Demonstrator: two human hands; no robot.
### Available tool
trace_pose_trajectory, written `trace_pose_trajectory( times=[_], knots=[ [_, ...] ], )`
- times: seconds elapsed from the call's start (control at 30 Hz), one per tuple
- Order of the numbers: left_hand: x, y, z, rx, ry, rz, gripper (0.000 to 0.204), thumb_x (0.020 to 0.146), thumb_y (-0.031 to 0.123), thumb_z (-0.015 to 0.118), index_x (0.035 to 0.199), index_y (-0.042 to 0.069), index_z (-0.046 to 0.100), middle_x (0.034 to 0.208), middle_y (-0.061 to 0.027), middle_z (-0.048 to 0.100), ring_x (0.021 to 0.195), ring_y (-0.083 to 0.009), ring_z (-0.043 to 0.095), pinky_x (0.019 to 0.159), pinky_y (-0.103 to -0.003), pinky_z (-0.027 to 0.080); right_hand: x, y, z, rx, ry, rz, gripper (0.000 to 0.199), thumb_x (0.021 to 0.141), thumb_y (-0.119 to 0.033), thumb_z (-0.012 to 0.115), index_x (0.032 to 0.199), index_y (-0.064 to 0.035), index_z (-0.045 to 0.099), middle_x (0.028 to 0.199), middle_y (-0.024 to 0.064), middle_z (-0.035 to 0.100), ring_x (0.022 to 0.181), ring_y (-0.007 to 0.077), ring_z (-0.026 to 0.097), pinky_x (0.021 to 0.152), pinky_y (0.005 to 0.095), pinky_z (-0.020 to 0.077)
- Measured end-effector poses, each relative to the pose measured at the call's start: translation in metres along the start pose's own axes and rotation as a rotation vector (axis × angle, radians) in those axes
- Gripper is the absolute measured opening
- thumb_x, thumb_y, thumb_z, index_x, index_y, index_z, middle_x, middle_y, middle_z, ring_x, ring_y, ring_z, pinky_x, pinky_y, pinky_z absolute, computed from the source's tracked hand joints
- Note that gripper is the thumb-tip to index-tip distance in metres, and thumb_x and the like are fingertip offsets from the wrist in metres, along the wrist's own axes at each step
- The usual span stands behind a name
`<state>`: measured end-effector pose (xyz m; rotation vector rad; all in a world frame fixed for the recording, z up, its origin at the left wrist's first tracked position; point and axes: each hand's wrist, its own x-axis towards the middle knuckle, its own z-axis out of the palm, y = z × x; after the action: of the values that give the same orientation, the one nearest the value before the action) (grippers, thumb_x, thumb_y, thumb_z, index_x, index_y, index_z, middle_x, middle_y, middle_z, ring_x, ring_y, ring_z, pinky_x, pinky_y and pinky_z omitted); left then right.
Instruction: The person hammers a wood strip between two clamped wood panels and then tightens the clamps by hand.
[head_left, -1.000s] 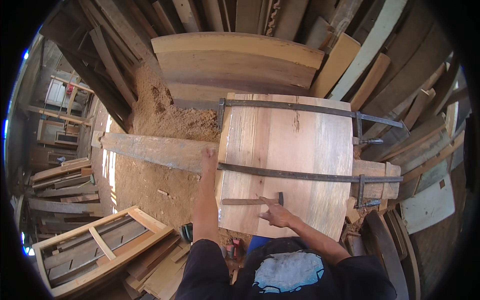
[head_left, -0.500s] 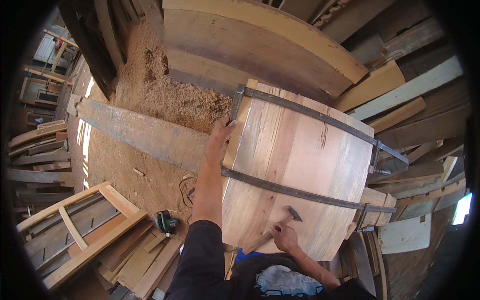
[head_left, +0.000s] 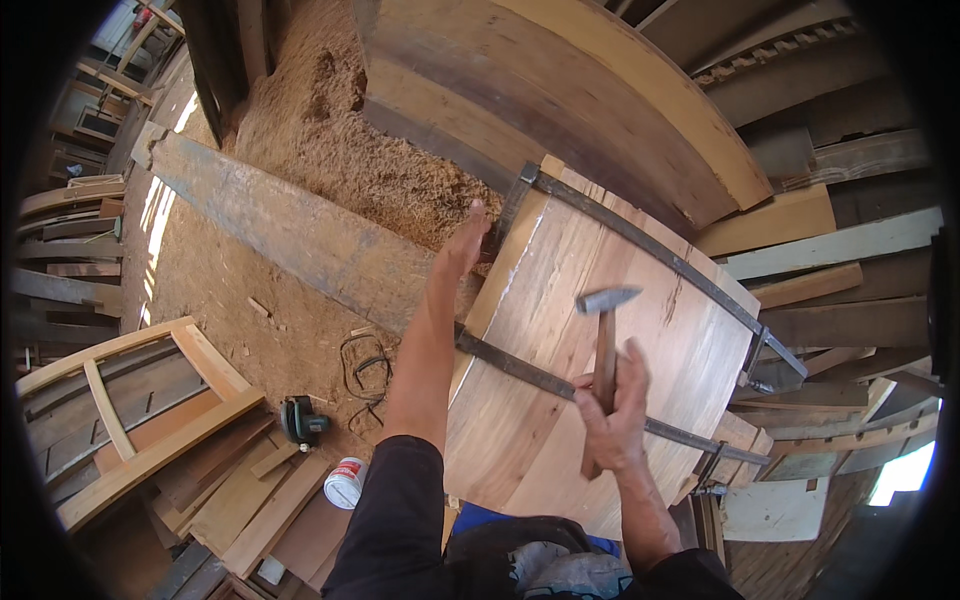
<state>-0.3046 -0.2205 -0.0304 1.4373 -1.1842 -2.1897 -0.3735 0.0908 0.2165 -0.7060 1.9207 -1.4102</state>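
Raised over the panel, a hammer [head_left: 605,350] is in the grip of my right hand [head_left: 617,415]; its metal head points up and away from me. My left hand [head_left: 466,240] is at the panel's far left edge, beside the end of the upper bar clamp [head_left: 650,240], with its visible fingers stretched out. Part of that hand is hidden from view. Beneath the hammer lies the glued-up wooden panel [head_left: 530,440], made of several boards. A second bar clamp [head_left: 515,372] crosses it nearer to me, passing under the raised right hand.
A sawdust heap [head_left: 400,185] and a long plank [head_left: 270,225] lie to the left. Large boards [head_left: 560,110] lean beyond the panel. Near my left arm are a power tool [head_left: 300,422], a cable [head_left: 362,375], a white tub [head_left: 345,484] and a wooden frame [head_left: 150,490].
The hammer has risen off the panel and turned head-up in my right hand. My left hand has loosened from the clamp end, its fingers straightening. The view has shifted, bringing the white tub into sight.
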Motion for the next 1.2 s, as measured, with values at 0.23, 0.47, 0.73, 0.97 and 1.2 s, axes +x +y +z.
trace_pose_trajectory(
  times=[0.23,0.47,0.73,0.97,1.2],
  knots=[
    [-0.009,-0.004,0.021,-0.112,0.04,0.051,0.102,0.091,0.076,0.025,0.142,-0.012,0.034,0.149,-0.0213,0.039,0.139,-0.0244,0.033,0.116,-0.037,0.021,0.069,0.072,0.001,-0.449,-0.343,0.108,0.045,0.096,-0.03,0.058,0.125,0.0032,0.047,0.076,0.0192,0.061,0.07,0.0336,0.064,0.065,0.0415,0.0504],
    [0.015,-0.027,-0.018,-0.25,-0.115,0.004,0.106,0.089,0.08,0.021,0.136,-0.011,0.044,0.135,-0.0205,0.054,0.122,-0.0252,0.053,0.11,-0.04,0.034,0.091,0.066,0.039,-0.441,-0.245,-0.167,0.042,0.099,-0.038,0.051,0.112,0.0019,0.049,0.081,0.025,0.063,0.077,0.0433,0.064,0.069,0.0492,0.0494],
    [0.015,-0.032,0.004,-0.246,-0.243,0.048,0.103,0.089,0.08,0.02,0.132,-0.008,0.05,0.125,-0.0171,0.062,0.113,-0.0233,0.059,0.105,-0.037,0.04,0.124,0.066,0.029,-0.801,-0.364,-0.052,0.044,0.098,-0.044,0.051,0.104,-0.0003,0.048,0.075,0.0223,0.063,0.073,0.0439,0.064,0.068,0.0509,0.0494],
    [0.043,-0.059,-0.006,-0.265,-0.183,0.071,0.103,0.09,0.079,0.02,0.135,-0.01,0.046,0.13,-0.0171,0.058,0.119,-0.0239,0.055,0.107,-0.035,0.038,0.124,0.093,0.032,-0.766,-0.239,-0.094,0.043,0.096,-0.042,0.053,0.106,0.0,0.049,0.079,0.0248,0.064,0.075,0.0439,0.065,0.068,0.0513,0.0503],
    [0.015,-0.035,-0.014,-0.201,-0.164,0.023,0.116,0.086,0.083,0.024,0.149,-0.013,0.007,0.157,-0.0272,0.017,0.147,-0.0301,0.017,0.119,-0.039,0.007,0.133,0.075,0.03,-0.806,-0.378,0.006,0.044,0.098,-0.041,0.051,0.106,0.0023,0.048,0.084,0.0276,0.065,0.085,0.0446,0.065,0.077,0.0517,0.0494]
  ],
)
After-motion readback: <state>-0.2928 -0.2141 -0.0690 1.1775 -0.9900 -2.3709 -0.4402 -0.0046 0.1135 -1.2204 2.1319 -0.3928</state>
